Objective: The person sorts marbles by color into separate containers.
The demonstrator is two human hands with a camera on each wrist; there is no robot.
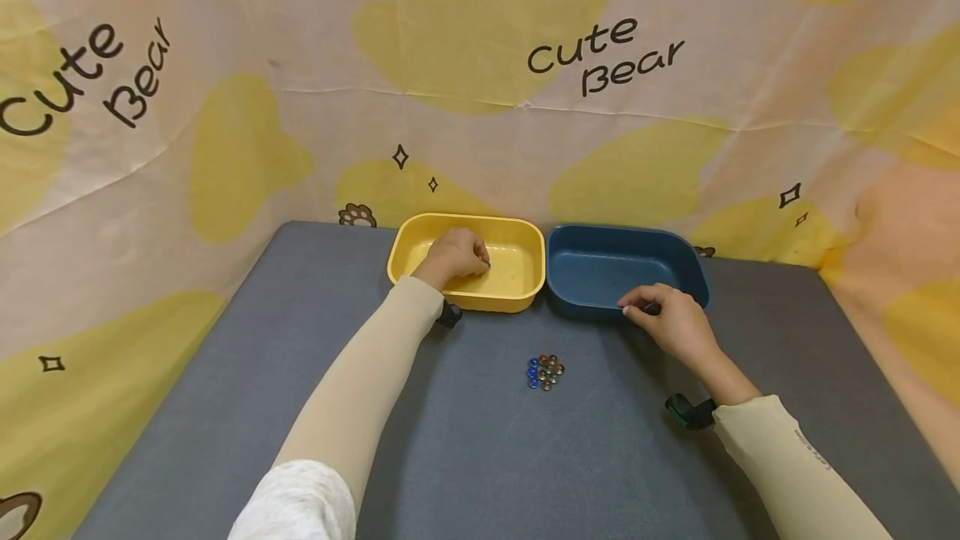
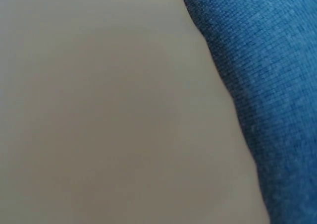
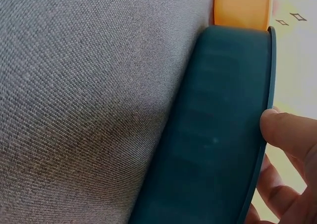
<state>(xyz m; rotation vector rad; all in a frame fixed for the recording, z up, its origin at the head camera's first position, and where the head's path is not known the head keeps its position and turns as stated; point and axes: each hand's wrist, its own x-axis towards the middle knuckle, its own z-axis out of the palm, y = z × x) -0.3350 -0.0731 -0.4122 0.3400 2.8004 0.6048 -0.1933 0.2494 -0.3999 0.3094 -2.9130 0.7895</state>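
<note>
Left grip point(image 1: 455, 255): yours, inside the yellow bin point(image 1: 517, 304), fingers curled downward; a small dark item point(image 1: 487, 266) shows at the tips, likely a marble, though you cannot tell from here whether it is pinched, and the left wrist view is too close and blurred to settle it. Right grip point(image 1: 667, 319): yours, at the near rim of the blue bin point(image 1: 600, 267), thumb point(image 3: 273, 127) at the edge, fingertips close to it; whether they pinch the rim, a marble or nothing, you cannot tell. Marbles point(image 1: 545, 372), one loose cluster, blue ones along its left side: on the grey bench point(image 1: 480, 448), nearer you than either grip, rightward of the left grip and leftward of the right, well apart from both. Bins: side by side, yellow around the left grip, blue just beyond the right. Hazards, in judgement: a marble held only by the tips could slip if your pinch eases early, and, outside a bin wall, could roll away; your right thumb, bearing on the rim, could tip or drag the blue bin; either wrist unit point(image 1: 688, 412), hanging low beneath its wrist, could catch a bin or scatter the unfenced cluster if your forearm sweeps inward.
</note>
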